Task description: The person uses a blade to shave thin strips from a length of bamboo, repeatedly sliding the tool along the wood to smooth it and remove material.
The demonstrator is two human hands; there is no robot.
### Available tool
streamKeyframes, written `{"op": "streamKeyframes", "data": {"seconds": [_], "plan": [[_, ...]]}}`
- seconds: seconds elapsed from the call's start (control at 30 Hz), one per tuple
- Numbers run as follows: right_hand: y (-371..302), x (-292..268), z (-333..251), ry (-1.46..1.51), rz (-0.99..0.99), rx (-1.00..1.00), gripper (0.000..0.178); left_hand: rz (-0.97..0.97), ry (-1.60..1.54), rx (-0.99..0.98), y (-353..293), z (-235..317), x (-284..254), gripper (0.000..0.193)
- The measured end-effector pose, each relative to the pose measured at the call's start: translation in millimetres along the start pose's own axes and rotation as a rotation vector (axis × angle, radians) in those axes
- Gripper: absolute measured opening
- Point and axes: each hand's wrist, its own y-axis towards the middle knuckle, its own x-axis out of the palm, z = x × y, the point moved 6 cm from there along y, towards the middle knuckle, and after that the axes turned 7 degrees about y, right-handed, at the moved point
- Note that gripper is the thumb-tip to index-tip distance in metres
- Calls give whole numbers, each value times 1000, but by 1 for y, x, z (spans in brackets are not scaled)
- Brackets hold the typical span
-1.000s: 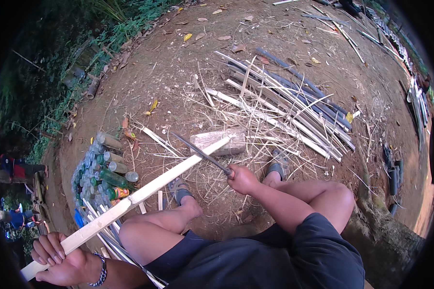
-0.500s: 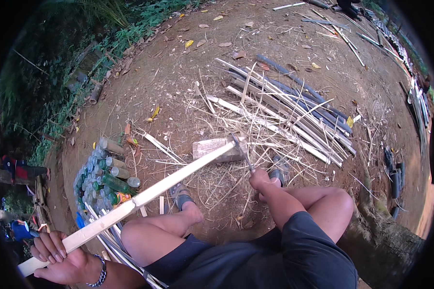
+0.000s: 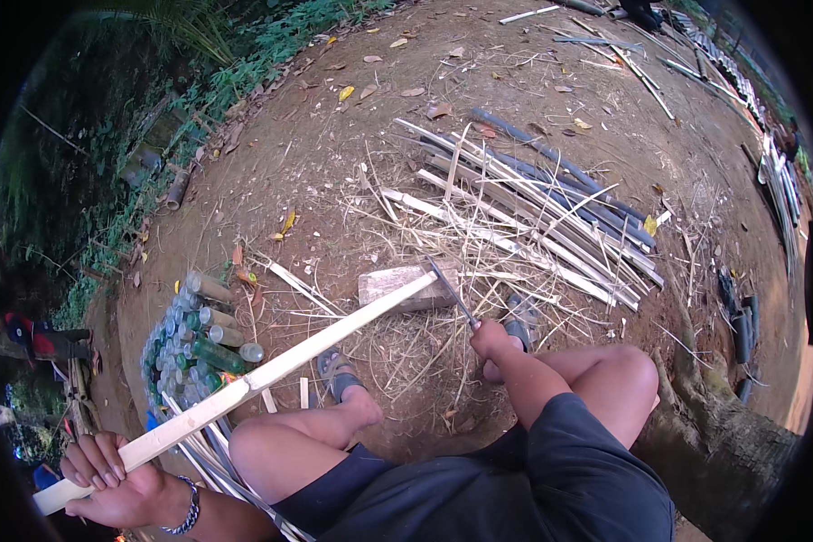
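A long, pale split bamboo strip (image 3: 307, 351) with one visible node runs from the lower left toward the middle. My left hand (image 3: 108, 483), a chain bracelet at its wrist, is wrapped round the strip's near end. The far end lies at the top of a short wooden block (image 3: 390, 284) on the ground. My right hand (image 3: 495, 345) grips a narrow-bladed knife (image 3: 453, 294), its handle mostly hidden in the fist. The blade slants up and left, at or against the strip's far end; exact contact is hard to tell.
Beyond the block lies a pile of bamboo strips (image 3: 533, 212) and dark poles among loose shavings. Stacked bottles (image 3: 199, 339) stand at left, beside more thin strips (image 3: 210, 447). A thick tree root (image 3: 723, 434) lies right. A person (image 3: 45, 339) shows at the far left.
The view has shifted slightly. My right hand and the knife have moved a little nearer to me, and the blade slants more. My left hand keeps its hold on the strip.
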Motion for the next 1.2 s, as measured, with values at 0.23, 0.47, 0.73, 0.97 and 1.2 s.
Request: {"op": "streamKeyframes", "data": {"seconds": [0.23, 0.47, 0.73, 0.97, 1.2], "plan": [[1, 40, -6, 411, -163, 103, 38, 82, -11, 118, -8, -3, 10, 52], [-128, -10, -148, 222, -2, -246, 28, 108, 9, 102, -28, 3, 24, 50], [-272, -24, -243, 191, -170, -724, 23, 47, -92, 119, -55, 23, 37, 51], [-297, -28, -237, 196, -151, -629, 26, 117, -59, 179, -72, 31, 38, 51], [-246, -12, -178, 94, -64, -478, 26, 159, -95, 176, -79, 33, 44, 53]]}}
